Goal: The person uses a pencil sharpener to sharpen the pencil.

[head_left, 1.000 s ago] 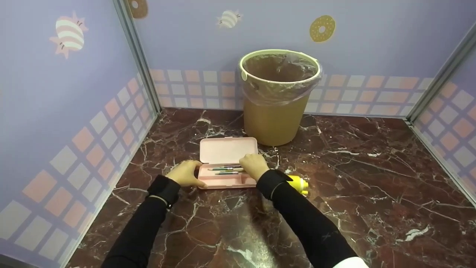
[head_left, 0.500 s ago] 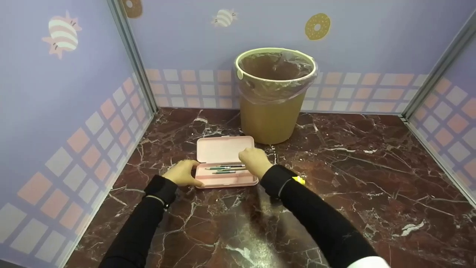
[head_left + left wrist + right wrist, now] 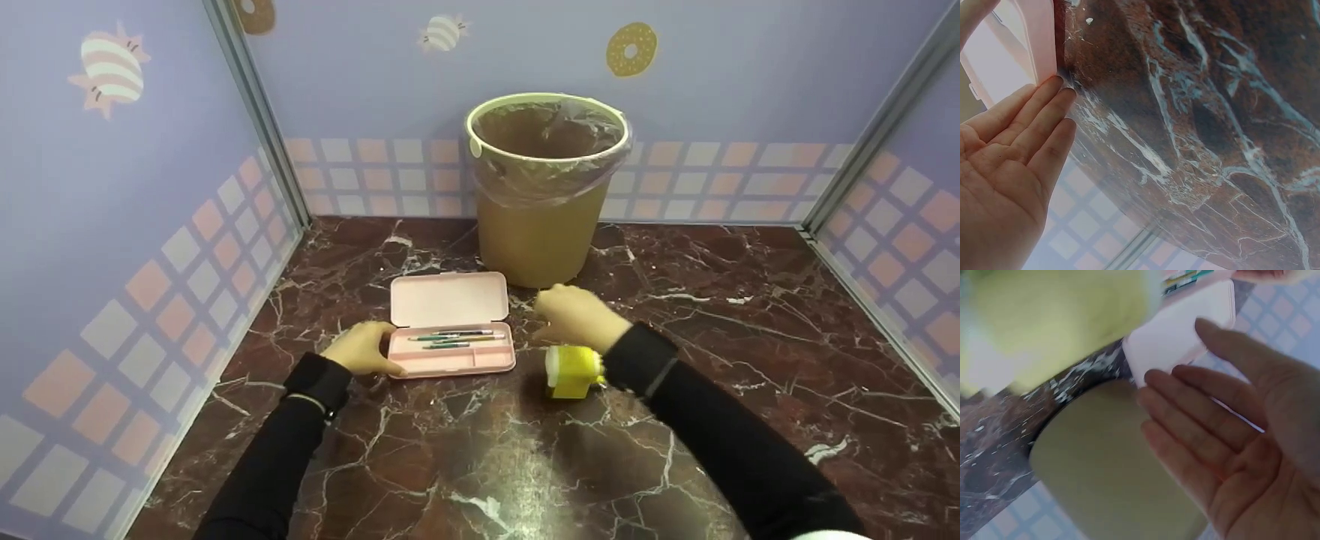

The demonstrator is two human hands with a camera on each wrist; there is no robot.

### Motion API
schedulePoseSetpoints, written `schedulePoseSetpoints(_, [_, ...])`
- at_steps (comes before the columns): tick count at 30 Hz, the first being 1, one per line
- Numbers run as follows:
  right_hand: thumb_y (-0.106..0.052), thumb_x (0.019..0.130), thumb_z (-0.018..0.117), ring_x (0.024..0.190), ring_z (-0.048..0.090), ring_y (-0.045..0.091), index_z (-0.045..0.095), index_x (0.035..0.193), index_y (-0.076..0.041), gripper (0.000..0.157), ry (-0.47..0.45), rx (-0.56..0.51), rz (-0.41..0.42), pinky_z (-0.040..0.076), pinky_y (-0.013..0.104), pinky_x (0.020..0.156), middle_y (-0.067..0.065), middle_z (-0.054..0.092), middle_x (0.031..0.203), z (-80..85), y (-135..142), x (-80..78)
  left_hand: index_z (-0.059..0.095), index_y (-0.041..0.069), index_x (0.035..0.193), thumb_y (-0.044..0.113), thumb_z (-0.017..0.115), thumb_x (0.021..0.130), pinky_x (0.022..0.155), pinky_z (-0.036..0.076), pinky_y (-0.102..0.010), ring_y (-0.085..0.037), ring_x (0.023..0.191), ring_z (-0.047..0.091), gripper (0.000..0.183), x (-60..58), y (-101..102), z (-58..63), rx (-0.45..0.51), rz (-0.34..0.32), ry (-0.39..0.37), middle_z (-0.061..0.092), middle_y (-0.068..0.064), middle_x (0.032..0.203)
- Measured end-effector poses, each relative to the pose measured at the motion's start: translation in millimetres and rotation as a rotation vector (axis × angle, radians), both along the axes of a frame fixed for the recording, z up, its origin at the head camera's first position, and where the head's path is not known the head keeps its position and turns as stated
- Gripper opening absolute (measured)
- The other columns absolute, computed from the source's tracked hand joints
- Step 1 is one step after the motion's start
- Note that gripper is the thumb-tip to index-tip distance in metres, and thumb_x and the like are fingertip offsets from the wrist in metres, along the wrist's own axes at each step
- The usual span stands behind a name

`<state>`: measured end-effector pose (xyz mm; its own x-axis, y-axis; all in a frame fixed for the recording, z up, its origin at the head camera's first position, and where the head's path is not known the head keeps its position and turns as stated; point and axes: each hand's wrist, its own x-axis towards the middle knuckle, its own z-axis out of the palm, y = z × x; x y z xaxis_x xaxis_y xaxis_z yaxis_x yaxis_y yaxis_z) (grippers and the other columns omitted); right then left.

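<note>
A pink pencil case [image 3: 420, 365] lies open on the marble-patterned surface, its lid folded back. Several slim pencils [image 3: 454, 345], some green, are in its rear compartment. My left hand [image 3: 360, 350] holds the case's left end, thumb at the front corner and fingers at the back; in the left wrist view those fingers [image 3: 1053, 115] press along its pink side. To the right of the case, my right hand [image 3: 581, 319] is in the air with nothing in it, fingers relaxed. Just below it stands a small yellow object [image 3: 574, 375] with a white end and small yellow knobs.
A tan waste bin [image 3: 536, 232] with a clear plastic liner stands behind the case and my right hand. Patterned purple walls [image 3: 360, 75] close off the back and both sides. The dark red marble surface [image 3: 420, 465] runs under everything.
My right hand has moved away from the pencils to the right, leaving them in the case and uncovering the yellow object. My left hand has stayed on the case. The head view has shifted slightly.
</note>
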<state>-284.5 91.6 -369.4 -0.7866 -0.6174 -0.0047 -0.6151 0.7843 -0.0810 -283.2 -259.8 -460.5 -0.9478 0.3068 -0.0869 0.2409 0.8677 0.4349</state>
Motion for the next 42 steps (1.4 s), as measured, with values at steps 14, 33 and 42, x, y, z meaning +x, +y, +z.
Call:
schedulePoseSetpoints(14, [-0.031, 0.084, 0.082, 0.076, 0.074, 0.024, 0.078, 0.101, -0.003, 0.033, -0.149, -0.179, 0.097, 0.061, 0.042, 0.077, 0.012, 0.08, 0.091, -29.2, 76.0, 9.2, 0.061, -0.01, 0.131, 0.029, 0.089, 0.071, 0.106, 0.049, -0.056, -0.045, 0.12, 0.065, 0.076, 0.9, -3.1, -0.8, 0.026, -0.026, 0.017, 0.069, -0.028, 0.127])
schedulePoseSetpoints(33, [-0.027, 0.081, 0.086, 0.075, 0.067, 0.008, 0.075, 0.116, -0.004, 0.043, -0.17, -0.383, 0.089, 0.053, 0.02, 0.067, 0.009, 0.08, 0.097, -63.3, 84.4, 15.0, 0.059, -0.011, 0.132, 0.027, 0.088, 0.072, 0.109, 0.048, -0.056, -0.046, 0.122, 0.063, 0.076, 1.9, 0.2, 1.5, 0.013, -0.024, 0.009, 0.067, -0.029, 0.129])
schedulePoseSetpoints(42, [-0.032, 0.081, 0.085, 0.072, 0.061, 0.002, 0.076, 0.115, -0.007, 0.043, -0.163, -0.397, 0.051, 0.05, 0.019, 0.066, 0.005, 0.08, 0.096, -65.9, 86.3, 14.9, 0.057, -0.013, 0.132, 0.026, 0.086, 0.075, 0.112, 0.045, -0.057, -0.048, 0.126, 0.059, 0.075, 8.0, 1.3, -1.1, 0.034, -0.036, 0.022, 0.063, -0.032, 0.131])
